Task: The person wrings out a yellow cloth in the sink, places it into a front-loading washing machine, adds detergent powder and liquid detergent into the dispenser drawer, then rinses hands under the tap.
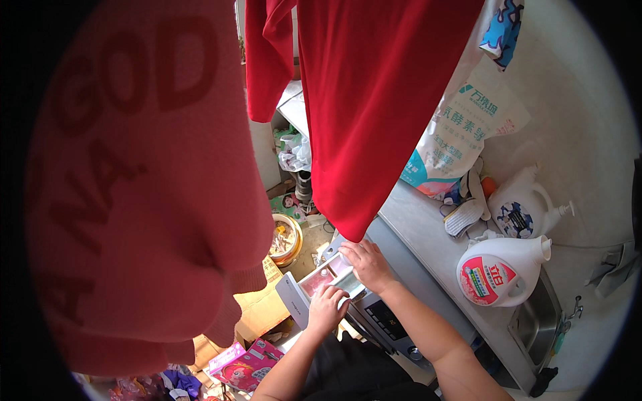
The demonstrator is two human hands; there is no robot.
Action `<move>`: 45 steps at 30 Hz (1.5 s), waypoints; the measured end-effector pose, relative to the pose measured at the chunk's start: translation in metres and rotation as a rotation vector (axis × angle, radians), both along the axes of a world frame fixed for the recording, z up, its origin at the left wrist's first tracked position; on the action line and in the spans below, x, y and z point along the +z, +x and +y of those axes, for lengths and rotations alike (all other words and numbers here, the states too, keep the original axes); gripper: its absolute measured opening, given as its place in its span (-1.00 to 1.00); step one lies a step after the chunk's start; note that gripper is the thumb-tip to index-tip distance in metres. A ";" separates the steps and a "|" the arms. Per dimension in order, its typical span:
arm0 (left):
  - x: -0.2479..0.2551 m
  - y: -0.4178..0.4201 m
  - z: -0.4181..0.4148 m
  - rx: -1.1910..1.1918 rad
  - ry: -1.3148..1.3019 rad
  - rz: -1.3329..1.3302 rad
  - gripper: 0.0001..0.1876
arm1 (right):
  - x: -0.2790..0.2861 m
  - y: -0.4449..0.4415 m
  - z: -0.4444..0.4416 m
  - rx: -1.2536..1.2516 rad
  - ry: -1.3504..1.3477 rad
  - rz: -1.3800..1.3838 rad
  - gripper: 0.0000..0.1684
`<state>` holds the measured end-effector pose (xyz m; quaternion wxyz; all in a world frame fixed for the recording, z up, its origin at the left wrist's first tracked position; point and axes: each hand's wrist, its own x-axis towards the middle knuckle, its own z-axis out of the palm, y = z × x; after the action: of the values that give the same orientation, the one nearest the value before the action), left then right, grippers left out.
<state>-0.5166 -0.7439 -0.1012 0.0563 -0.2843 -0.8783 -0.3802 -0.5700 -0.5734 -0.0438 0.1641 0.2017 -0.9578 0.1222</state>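
Observation:
A pulled-out detergent drawer [328, 277] juts from the front of a grey washing machine [401, 273]. Pinkish liquid or residue shows in one compartment, next to a small white part. My left hand [327, 307] touches the drawer's near edge, fingers bent over the rim. Across from it, my right hand [365, 263] lies over the far end of the drawer with its fingers curled; something pale shows under the fingers, but whether it is held is unclear. The machine's control panel [386, 321] is just below my right forearm. A red garment [371, 125] hangs down almost to my right hand.
A pink hanging sweatshirt [165, 200] blocks the left side. On the counter [426, 220] stand an uncapped white detergent jug [484, 273], another jug [519, 205], brushes [464, 215] and a large printed bag [451, 135]. A steel sink [539, 318] is at right. Cardboard [258, 306] and a pink box [248, 363] lie low left.

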 end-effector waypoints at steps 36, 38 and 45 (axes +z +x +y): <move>0.007 -0.021 -0.022 0.159 0.068 -0.054 -0.65 | 0.006 0.008 0.004 0.015 -0.077 -0.034 -0.34; 0.007 -0.023 -0.023 0.161 0.063 -0.052 -0.65 | 0.009 0.008 0.003 0.010 -0.074 -0.037 -0.34; 0.009 -0.024 -0.028 0.157 0.037 -0.054 -0.65 | 0.012 0.007 0.002 0.012 -0.082 -0.026 -0.34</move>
<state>-0.5402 -0.7718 -0.0922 0.0676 -0.2034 -0.8918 -0.3983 -0.5629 -0.5711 -0.0313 0.1591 0.1992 -0.9528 0.1651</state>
